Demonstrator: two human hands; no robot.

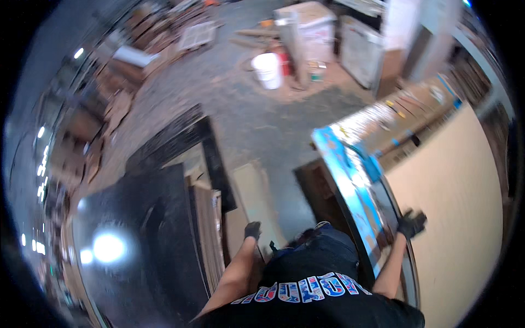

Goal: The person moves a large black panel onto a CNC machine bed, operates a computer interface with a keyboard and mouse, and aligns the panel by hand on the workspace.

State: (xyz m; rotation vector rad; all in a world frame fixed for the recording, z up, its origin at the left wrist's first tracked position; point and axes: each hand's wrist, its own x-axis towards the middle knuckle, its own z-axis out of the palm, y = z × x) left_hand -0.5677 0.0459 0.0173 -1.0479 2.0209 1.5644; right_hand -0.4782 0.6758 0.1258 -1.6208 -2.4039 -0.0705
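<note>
My right hand (411,224), in a dark glove, rests at the near edge of a large beige board (448,218), its fingers stretched over the surface. That board lies on the workbench to my right. My left hand (252,230), also gloved, hangs low beside a stack of panels (206,232) on my left. Its fingers are blurred, and nothing can be made out in them. A big glossy black sheet (142,235) tops this stack and reflects a bright lamp.
Blue tape and foil cover the bench edge (350,175); small tools lie along its far side. Beyond stand a white bucket (267,71) and cartons (314,27). A black frame (213,158) lies past the stack. Scrap boards (117,82) pile up at the far left.
</note>
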